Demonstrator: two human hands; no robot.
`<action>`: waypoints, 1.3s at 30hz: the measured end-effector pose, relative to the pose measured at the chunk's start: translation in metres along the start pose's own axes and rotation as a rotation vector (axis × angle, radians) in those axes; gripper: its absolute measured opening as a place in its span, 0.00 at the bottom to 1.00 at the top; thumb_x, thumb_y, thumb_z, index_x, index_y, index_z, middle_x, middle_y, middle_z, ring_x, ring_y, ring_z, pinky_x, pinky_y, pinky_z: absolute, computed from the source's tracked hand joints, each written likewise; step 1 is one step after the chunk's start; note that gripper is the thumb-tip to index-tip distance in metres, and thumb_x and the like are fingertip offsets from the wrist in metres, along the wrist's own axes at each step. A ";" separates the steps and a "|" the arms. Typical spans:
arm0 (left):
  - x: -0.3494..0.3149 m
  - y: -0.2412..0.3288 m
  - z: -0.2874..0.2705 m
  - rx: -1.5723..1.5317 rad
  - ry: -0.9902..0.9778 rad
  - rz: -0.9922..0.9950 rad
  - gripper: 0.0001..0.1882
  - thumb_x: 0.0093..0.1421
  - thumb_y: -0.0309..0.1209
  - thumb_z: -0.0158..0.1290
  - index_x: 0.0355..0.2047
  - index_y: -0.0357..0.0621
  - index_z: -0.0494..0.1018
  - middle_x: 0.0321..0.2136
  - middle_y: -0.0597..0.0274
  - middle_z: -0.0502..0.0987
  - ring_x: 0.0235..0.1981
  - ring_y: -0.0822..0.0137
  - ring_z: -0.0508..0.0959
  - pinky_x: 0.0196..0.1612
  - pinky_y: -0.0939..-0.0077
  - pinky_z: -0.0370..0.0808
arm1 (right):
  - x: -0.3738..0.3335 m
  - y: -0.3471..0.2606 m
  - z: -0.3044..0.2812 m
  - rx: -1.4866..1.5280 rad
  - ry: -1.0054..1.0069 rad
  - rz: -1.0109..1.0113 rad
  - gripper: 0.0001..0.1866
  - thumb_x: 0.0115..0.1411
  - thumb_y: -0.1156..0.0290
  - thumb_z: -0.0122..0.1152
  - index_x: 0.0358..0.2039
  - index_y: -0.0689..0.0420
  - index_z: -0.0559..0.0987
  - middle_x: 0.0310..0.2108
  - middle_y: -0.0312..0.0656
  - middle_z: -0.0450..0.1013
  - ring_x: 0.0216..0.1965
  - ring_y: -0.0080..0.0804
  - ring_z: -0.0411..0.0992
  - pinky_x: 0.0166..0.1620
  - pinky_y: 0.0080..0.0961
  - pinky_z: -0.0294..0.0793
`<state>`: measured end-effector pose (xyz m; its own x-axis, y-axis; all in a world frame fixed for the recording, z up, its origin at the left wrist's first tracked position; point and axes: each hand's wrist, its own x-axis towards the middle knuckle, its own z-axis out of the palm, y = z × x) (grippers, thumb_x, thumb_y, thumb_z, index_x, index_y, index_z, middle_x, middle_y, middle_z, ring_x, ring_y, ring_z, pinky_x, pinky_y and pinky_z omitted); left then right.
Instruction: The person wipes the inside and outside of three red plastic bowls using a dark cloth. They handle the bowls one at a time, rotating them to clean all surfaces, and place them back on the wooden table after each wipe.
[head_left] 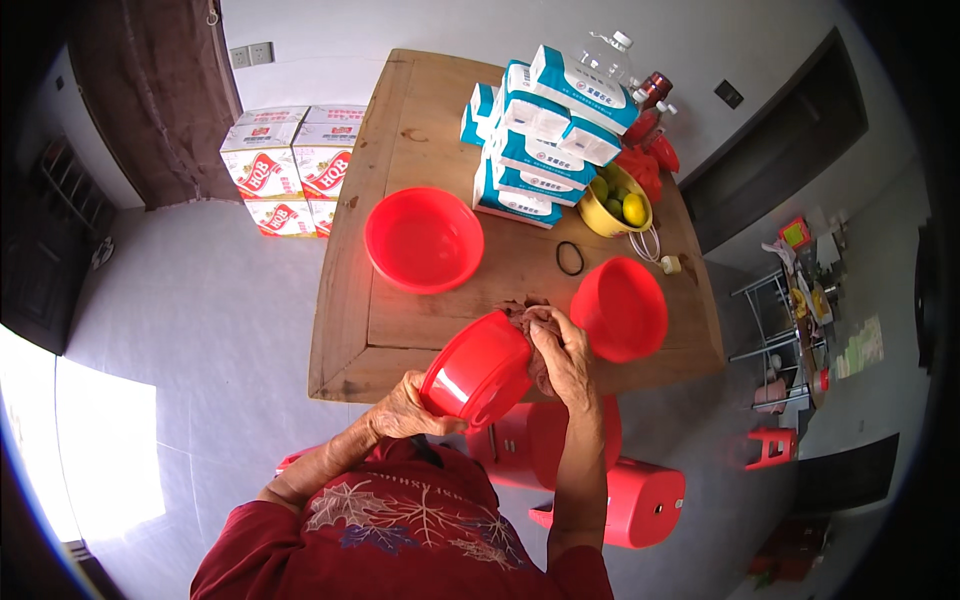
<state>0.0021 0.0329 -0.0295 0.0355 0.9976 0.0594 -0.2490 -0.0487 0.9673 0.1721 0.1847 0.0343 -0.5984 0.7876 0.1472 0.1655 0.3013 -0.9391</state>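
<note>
A red plastic basin is tilted on its side over the table's near edge. My left hand grips its lower left side, fingers closed on the plastic. In my right hand is a bunched brown cloth, pressed against the basin's right rim. Two more red basins rest on the wooden table: a wide one to the left and another close to the right of my right hand. The inside of the held basin is mostly hidden.
Stacked tissue packs stand at the table's far side, beside a yellow bowl of green and yellow fruit. A black band and a white charger lie nearby. Red stools are below the near edge; cartons stand left.
</note>
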 end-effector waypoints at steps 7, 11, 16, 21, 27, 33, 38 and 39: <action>0.001 0.007 0.002 0.001 -0.004 -0.098 0.18 0.41 0.23 0.65 0.35 0.39 0.75 0.29 0.68 0.78 0.33 0.78 0.74 0.39 0.79 0.73 | -0.014 -0.059 0.032 -0.527 -0.092 -0.411 0.12 0.48 0.80 0.57 0.36 0.59 0.75 0.36 0.45 0.67 0.40 0.40 0.69 0.41 0.32 0.70; 0.016 -0.003 -0.002 0.346 0.032 0.405 0.13 0.43 0.24 0.62 0.32 0.41 0.75 0.24 0.71 0.76 0.28 0.78 0.72 0.35 0.78 0.72 | -0.034 -0.062 0.065 -0.669 -0.193 -0.616 0.18 0.40 0.78 0.63 0.36 0.58 0.75 0.43 0.47 0.63 0.50 0.49 0.64 0.50 0.43 0.65; 0.002 0.005 0.005 -0.058 -0.049 -0.078 0.12 0.44 0.21 0.60 0.32 0.42 0.75 0.26 0.73 0.76 0.32 0.81 0.71 0.39 0.80 0.71 | -0.022 -0.058 0.042 -0.517 -0.144 -0.468 0.12 0.43 0.81 0.61 0.31 0.57 0.77 0.49 0.44 0.61 0.54 0.49 0.61 0.53 0.41 0.64; 0.001 0.005 0.007 0.013 -0.106 0.021 0.15 0.44 0.19 0.61 0.35 0.41 0.75 0.29 0.71 0.77 0.34 0.81 0.72 0.41 0.80 0.71 | -0.004 -0.014 -0.008 0.057 -0.167 -0.042 0.06 0.56 0.77 0.51 0.33 0.62 0.75 0.33 0.43 0.71 0.42 0.32 0.70 0.48 0.29 0.68; 0.001 -0.011 0.000 0.016 -0.140 0.038 0.14 0.45 0.19 0.60 0.35 0.41 0.75 0.29 0.71 0.77 0.33 0.81 0.72 0.40 0.80 0.71 | -0.008 0.043 -0.024 0.467 -0.035 -0.045 0.07 0.58 0.77 0.51 0.37 0.64 0.75 0.34 0.38 0.72 0.38 0.24 0.70 0.45 0.20 0.68; 0.002 0.009 -0.017 -0.201 -0.230 -0.079 0.28 0.42 0.25 0.67 0.46 0.38 0.72 0.40 0.63 0.77 0.40 0.77 0.74 0.47 0.76 0.72 | 0.002 -0.009 -0.033 -0.019 -0.273 -0.254 0.08 0.54 0.77 0.55 0.36 0.62 0.76 0.32 0.41 0.73 0.36 0.28 0.70 0.42 0.23 0.68; 0.022 0.056 -0.010 0.196 -0.201 -0.241 0.27 0.41 0.30 0.69 0.43 0.39 0.73 0.36 0.63 0.77 0.36 0.77 0.73 0.41 0.77 0.73 | 0.001 -0.043 -0.008 -0.206 -0.347 -0.405 0.07 0.52 0.79 0.57 0.33 0.57 0.77 0.28 0.40 0.67 0.33 0.36 0.68 0.39 0.30 0.68; 0.024 0.069 -0.002 0.286 -0.178 -0.263 0.27 0.39 0.31 0.70 0.40 0.40 0.73 0.34 0.65 0.76 0.34 0.77 0.72 0.38 0.77 0.72 | -0.003 -0.056 0.003 -0.268 -0.346 -0.405 0.06 0.50 0.77 0.60 0.30 0.56 0.77 0.27 0.39 0.64 0.35 0.38 0.67 0.40 0.34 0.67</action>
<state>-0.0162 0.0538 0.0383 0.2350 0.9549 -0.1815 0.0690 0.1699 0.9830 0.1619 0.1638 0.0858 -0.8685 0.3738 0.3254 0.0354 0.7017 -0.7116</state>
